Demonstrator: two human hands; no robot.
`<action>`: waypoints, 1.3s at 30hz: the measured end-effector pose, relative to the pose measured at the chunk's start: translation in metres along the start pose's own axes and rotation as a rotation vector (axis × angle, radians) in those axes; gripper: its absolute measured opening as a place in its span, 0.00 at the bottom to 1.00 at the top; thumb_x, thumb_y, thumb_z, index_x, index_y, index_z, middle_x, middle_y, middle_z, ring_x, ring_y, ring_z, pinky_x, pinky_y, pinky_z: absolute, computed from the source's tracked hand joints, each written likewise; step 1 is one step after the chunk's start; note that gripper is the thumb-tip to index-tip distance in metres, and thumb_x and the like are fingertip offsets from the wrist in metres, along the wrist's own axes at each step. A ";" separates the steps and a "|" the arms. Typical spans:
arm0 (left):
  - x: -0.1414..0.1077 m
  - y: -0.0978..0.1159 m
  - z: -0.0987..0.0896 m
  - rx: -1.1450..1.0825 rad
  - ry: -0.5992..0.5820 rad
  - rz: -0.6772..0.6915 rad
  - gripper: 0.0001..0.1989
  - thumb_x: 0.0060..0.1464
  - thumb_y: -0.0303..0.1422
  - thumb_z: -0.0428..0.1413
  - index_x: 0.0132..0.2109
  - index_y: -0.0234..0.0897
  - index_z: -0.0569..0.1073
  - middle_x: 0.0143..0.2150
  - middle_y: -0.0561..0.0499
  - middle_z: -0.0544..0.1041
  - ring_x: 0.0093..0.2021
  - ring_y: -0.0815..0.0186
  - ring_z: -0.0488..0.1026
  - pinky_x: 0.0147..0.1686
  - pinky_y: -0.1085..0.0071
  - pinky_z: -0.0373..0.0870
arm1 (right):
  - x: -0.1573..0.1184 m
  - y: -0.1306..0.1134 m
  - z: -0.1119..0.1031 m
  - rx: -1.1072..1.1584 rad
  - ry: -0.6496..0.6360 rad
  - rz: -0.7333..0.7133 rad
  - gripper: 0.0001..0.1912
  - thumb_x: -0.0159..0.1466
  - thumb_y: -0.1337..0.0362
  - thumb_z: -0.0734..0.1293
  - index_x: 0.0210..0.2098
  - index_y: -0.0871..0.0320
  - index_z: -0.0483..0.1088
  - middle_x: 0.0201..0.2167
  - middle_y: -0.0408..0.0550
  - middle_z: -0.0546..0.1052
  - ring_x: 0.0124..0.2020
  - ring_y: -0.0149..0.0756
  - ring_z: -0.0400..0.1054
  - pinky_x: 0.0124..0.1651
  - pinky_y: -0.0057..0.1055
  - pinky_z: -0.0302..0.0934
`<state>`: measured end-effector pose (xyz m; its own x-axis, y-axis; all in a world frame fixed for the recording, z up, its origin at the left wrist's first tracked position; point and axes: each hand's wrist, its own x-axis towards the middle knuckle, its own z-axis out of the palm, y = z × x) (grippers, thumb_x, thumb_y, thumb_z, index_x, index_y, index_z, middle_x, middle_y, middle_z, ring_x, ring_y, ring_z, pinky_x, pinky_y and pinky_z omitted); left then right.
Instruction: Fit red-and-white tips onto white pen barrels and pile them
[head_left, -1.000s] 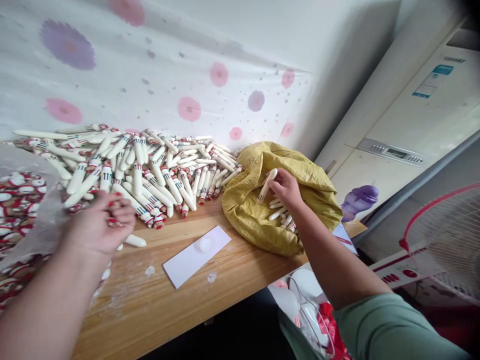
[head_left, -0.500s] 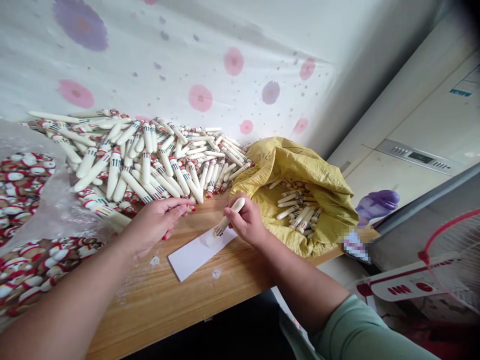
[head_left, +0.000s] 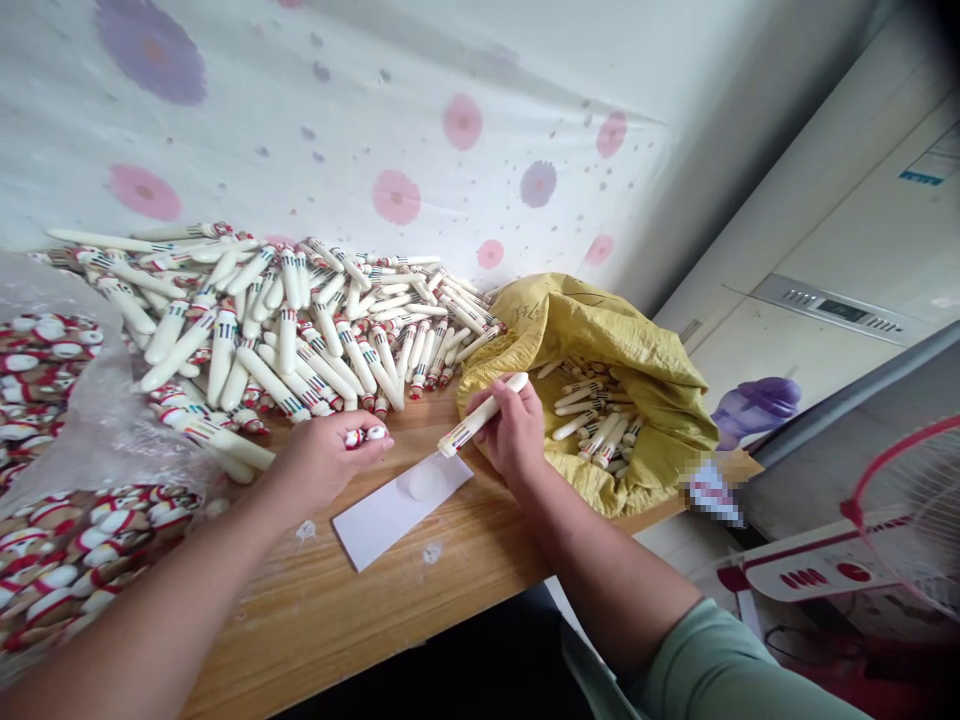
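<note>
My right hand grips a cream multicolour pen near its middle, its end with coloured sliders tilted down to the left. Below that end lies a white card with a pale, glossy blob on it. My left hand is closed on a small red-and-white figure topper, which is partly hidden by the fingers. Behind the left hand spreads a big heap of similar pens, many with figure toppers on their ends.
On the left, a clear plastic bag holds many loose figure toppers. A yellow woven sack with pens inside stands at the right on the wooden table. A fan stands beyond the table's right edge.
My right hand has lifted the pen up and right, off the blob on the card. My left hand has turned, so the figure topper in it now shows.
</note>
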<state>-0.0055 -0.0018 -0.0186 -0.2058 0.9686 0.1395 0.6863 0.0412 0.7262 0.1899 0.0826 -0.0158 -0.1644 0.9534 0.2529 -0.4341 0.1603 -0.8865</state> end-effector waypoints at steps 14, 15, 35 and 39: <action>-0.007 0.010 0.018 0.016 -0.102 0.183 0.13 0.47 0.43 0.58 0.24 0.38 0.73 0.22 0.56 0.70 0.25 0.68 0.64 0.27 0.73 0.56 | -0.008 0.006 0.016 -0.037 0.008 -0.152 0.17 0.62 0.50 0.63 0.35 0.52 0.52 0.18 0.32 0.69 0.11 0.24 0.58 0.12 0.20 0.48; -0.007 0.011 0.018 0.017 -0.110 0.183 0.13 0.46 0.43 0.58 0.23 0.38 0.73 0.21 0.56 0.69 0.25 0.68 0.63 0.27 0.72 0.56 | -0.008 0.007 0.015 -0.061 0.000 -0.151 0.18 0.61 0.49 0.63 0.35 0.52 0.51 0.18 0.33 0.69 0.11 0.25 0.59 0.12 0.21 0.49; -0.014 0.010 0.010 -0.158 0.056 0.123 0.11 0.41 0.38 0.61 0.20 0.40 0.69 0.20 0.53 0.70 0.25 0.64 0.64 0.28 0.69 0.56 | -0.016 0.012 0.057 -0.271 -0.002 -0.435 0.16 0.63 0.51 0.62 0.32 0.53 0.53 0.18 0.38 0.67 0.17 0.30 0.62 0.24 0.29 0.59; -0.002 0.002 0.005 -0.317 0.152 0.012 0.12 0.45 0.43 0.58 0.25 0.40 0.72 0.21 0.53 0.69 0.25 0.63 0.65 0.27 0.69 0.57 | 0.030 -0.011 0.072 -0.363 -0.397 -0.084 0.16 0.59 0.52 0.67 0.32 0.56 0.59 0.21 0.42 0.73 0.15 0.28 0.61 0.17 0.25 0.55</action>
<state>0.0001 -0.0020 -0.0209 -0.3165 0.9202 0.2304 0.4435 -0.0712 0.8934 0.1257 0.0912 0.0297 -0.4946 0.7753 0.3928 -0.1377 0.3763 -0.9162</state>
